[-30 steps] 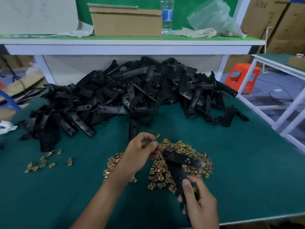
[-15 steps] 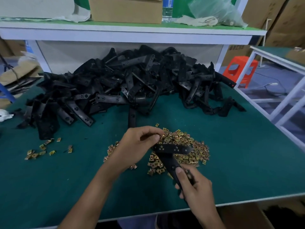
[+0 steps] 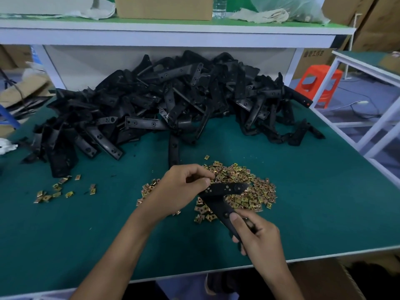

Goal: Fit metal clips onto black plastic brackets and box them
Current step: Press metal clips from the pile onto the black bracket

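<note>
My right hand [image 3: 257,237] grips the lower arm of a black plastic bracket [image 3: 223,197], thumb on top, above a heap of gold metal clips [image 3: 244,187] on the green table. My left hand [image 3: 179,189] has its fingers curled at the bracket's left corner, pinching there; whether a clip sits between the fingertips is hidden. A big pile of black brackets [image 3: 164,105] fills the back of the table.
A few stray clips [image 3: 56,191] lie at the left. A shelf [image 3: 173,31] above carries a cardboard box [image 3: 164,7], a bottle and bags. An open carton [image 3: 324,280] shows below the front edge. An orange stool [image 3: 318,83] stands at the right.
The view tilted downward, so everything sits higher in frame. My left hand stayed pinching at the bracket's left corner, and the bracket's top arm turned more level.
</note>
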A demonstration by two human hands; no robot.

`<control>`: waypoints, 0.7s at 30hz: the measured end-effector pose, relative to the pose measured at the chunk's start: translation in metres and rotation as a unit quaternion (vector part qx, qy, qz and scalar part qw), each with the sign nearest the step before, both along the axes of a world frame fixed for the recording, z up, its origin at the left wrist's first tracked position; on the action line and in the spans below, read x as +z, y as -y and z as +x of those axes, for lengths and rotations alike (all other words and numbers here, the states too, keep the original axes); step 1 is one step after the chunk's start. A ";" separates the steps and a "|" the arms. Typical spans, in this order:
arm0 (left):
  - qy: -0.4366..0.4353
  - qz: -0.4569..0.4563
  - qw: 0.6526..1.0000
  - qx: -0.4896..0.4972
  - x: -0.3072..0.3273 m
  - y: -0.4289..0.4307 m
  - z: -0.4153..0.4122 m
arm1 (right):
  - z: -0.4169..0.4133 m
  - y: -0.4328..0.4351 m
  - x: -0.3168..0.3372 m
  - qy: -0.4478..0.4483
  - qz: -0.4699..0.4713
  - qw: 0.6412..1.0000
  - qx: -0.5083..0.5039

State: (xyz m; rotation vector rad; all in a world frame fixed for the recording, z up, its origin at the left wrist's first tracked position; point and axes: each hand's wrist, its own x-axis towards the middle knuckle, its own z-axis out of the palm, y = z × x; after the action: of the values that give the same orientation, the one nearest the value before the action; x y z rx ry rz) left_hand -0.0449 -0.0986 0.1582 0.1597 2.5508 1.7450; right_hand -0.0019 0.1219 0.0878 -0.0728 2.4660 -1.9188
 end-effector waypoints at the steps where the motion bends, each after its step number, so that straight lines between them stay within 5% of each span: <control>1: 0.004 -0.001 1.000 0.003 -0.001 0.000 0.000 | 0.000 0.000 0.000 0.001 -0.003 1.000 0.000; 10: -0.051 -0.097 0.994 0.007 -0.009 -0.007 0.012 | -0.007 -0.006 0.002 0.029 -0.055 0.998 0.014; 21: -0.059 -0.086 0.994 0.028 -0.019 -0.010 0.013 | -0.008 -0.006 0.000 0.028 -0.045 0.998 0.024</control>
State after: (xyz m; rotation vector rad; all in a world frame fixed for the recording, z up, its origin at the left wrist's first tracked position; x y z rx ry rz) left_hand -0.0320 -0.0887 0.1391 0.1912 2.8017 1.5661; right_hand -0.0096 0.1282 0.0876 -0.0776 2.3217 -1.9827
